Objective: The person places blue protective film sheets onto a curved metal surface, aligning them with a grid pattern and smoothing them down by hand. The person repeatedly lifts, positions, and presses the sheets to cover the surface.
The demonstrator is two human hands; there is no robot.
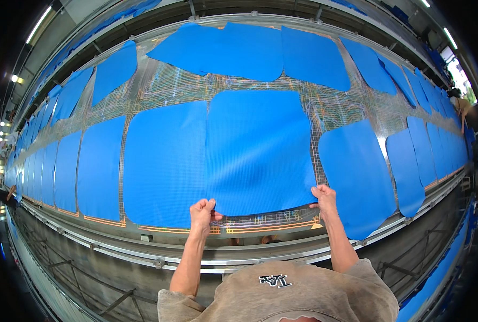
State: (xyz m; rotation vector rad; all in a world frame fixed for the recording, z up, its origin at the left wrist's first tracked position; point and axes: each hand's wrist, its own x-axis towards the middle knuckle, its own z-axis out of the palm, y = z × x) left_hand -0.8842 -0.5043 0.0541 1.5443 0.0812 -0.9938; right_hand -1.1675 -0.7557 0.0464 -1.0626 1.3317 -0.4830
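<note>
A blue textured sheet point(260, 145) with rounded far corners is stretched between my hands, its near edge lifted a little off the long table point(266, 219). My left hand point(202, 216) is closed in a pinch on its near left corner. The near right corner is pinched by my right hand point(325, 200). Soft creases run across the sheet toward that corner. Its left edge meets or slightly overlaps another blue sheet point(166, 161), which lies flat; which one is on top I cannot tell.
More blue sheets point(100, 166) lie in rows along the table, and one point(358, 177) lies close by my right hand. Coloured lines cover the tabletop. A metal rail point(158, 263) follows its near edge. Other people stand at the far left point(5, 194) and far right point(463, 110).
</note>
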